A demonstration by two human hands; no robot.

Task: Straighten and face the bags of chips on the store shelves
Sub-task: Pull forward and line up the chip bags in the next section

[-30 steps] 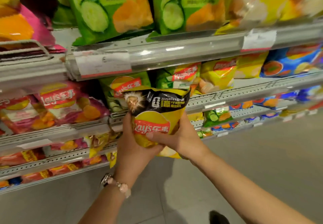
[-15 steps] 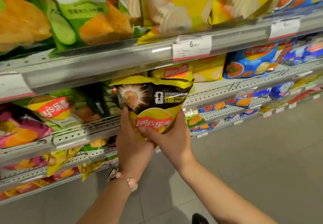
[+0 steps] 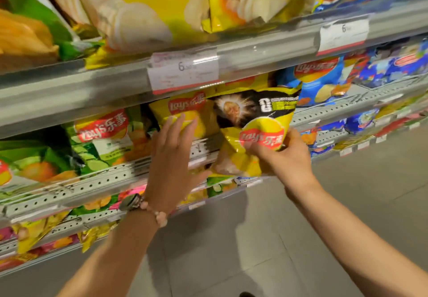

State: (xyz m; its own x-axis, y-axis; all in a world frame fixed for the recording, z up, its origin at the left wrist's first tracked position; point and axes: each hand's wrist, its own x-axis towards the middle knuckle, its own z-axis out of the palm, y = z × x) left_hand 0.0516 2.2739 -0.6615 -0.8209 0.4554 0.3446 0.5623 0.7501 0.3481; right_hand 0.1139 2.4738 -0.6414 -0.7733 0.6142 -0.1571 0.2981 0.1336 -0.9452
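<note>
My right hand grips the lower part of a yellow and black chip bag, held upright in front of the second shelf's edge. My left hand is off that bag, fingers spread, its fingertips pressed against a yellow chip bag that stands on the second shelf just to the left. Green cucumber-flavour bags stand further left on the same shelf. Blue bags stand to the right.
The upper shelf rail with white price tags overhangs the bags and carries large yellow bags. Lower shelves hold more small bags in pink, yellow and blue. Grey floor tiles lie to the right and below.
My left hand has let go of the yellow and black bag and moved up left onto the shelved yellow bag. The right hand carried the bag to the right. The view shifted right.
</note>
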